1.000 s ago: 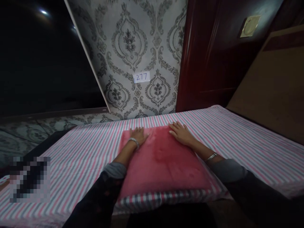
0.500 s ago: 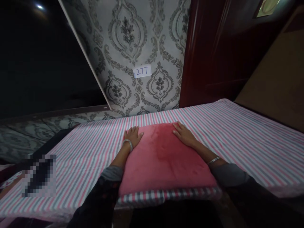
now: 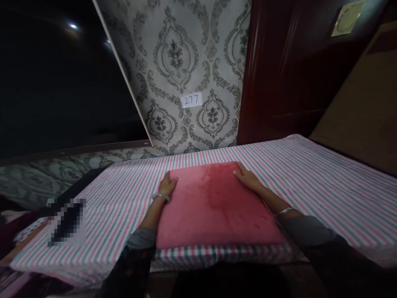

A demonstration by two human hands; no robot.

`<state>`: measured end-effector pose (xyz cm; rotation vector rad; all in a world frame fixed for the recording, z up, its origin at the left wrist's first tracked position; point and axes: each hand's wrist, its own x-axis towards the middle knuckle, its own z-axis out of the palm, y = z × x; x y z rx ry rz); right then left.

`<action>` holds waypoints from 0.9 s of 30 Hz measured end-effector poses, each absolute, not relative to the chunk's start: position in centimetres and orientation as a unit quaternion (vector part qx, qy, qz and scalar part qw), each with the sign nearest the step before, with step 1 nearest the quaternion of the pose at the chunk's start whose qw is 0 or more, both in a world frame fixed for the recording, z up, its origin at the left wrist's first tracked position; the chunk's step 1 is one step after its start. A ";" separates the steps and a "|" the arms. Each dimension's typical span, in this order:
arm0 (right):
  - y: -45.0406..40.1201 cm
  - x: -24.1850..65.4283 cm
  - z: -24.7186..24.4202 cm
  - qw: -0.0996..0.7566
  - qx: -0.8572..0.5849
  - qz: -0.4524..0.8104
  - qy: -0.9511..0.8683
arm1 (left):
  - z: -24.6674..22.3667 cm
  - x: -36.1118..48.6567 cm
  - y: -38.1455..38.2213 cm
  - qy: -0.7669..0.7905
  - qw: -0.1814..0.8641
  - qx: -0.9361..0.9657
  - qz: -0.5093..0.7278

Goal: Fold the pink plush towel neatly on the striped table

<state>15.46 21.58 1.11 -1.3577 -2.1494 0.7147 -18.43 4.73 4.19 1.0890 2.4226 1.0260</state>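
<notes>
A flat, square pink plush cushion (image 3: 211, 207) lies on the striped tablecloth (image 3: 124, 215) in front of me, with a darker red patch of nap toward its right side. My left hand (image 3: 166, 185) is at its far left corner, thumb on top and the other fingers over the side edge. At the far right corner, my right hand (image 3: 247, 178) holds the edge likewise, its thumb on top and its fingertips partly hidden. The cushion's underside is out of sight.
Patterned wallpaper (image 3: 211, 62) with a paper label (image 3: 191, 99) reading 277 rises behind the table. A dark screen (image 3: 62, 91) stands at left, a dark red door (image 3: 279, 74) and a brown panel (image 3: 356, 107) at right. A blurred-out person is at the left edge.
Both hands were lying flatter on top of the cushion with fingers spread; now they have slid outward and closed round its side edges. The camera view has shifted slightly.
</notes>
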 end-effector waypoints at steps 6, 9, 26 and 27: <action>21.4 15.9 2.3 0.306 -0.512 0.361 -0.717 | 5.2 -19.9 4.1 0.814 0.247 0.313 0.422; 21.1 16.1 3.3 0.301 -0.525 0.487 -0.629 | 6.0 -19.8 3.8 0.781 0.325 0.297 0.444; 22.1 15.4 14.2 0.439 -0.386 0.559 -0.588 | 16.9 -18.8 4.9 0.573 0.302 0.324 0.690; 22.5 15.3 15.6 0.493 -0.349 0.522 -0.603 | 18.4 -19.2 5.3 0.551 0.270 0.346 0.710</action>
